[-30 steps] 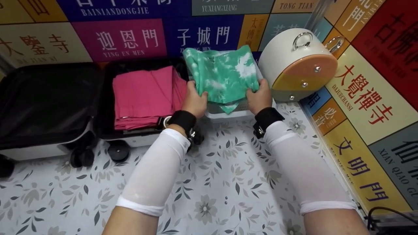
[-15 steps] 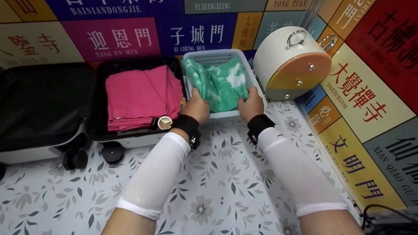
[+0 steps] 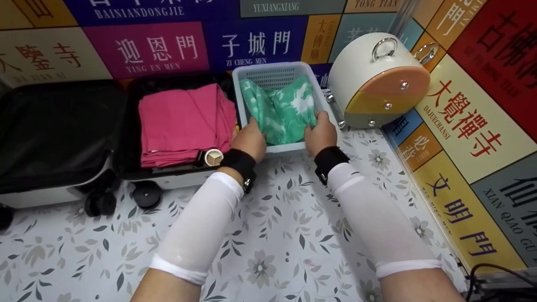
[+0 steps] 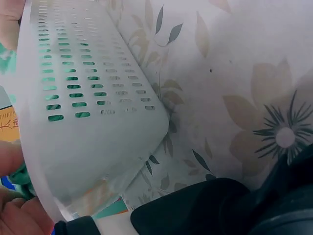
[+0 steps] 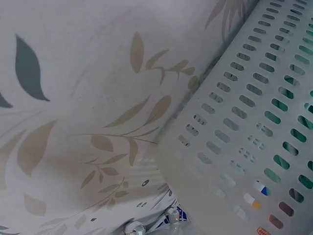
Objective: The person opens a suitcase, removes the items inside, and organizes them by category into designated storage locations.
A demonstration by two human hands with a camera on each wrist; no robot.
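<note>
A green and white tie-dye cloth (image 3: 279,111) lies folded inside a pale plastic basket (image 3: 272,67), its middle sagging between the two hands. My left hand (image 3: 250,140) reaches over the basket's near left corner and pinches one edge of the cloth. On the other side my right hand (image 3: 321,135) pinches the opposite edge, thumb on the inner side. In the left wrist view, fingers of the left hand (image 4: 19,210) curl on green fabric just past the rim. Through the slots of the basket wall (image 5: 234,122), green fabric shows in the right wrist view.
An open black-lined suitcase (image 3: 176,180) stands left of the basket, with folded pink cloth (image 3: 180,121) and a small round compact (image 3: 214,157) in it. At right stands a rounded white box with coloured drawers (image 3: 377,75). Printed wall panels (image 3: 251,42) rise behind.
Both hands have lowered the tie-dye cloth from above the basket down into it. The basket's rim and slotted back wall have come into sight. Over the last half second little has moved.
</note>
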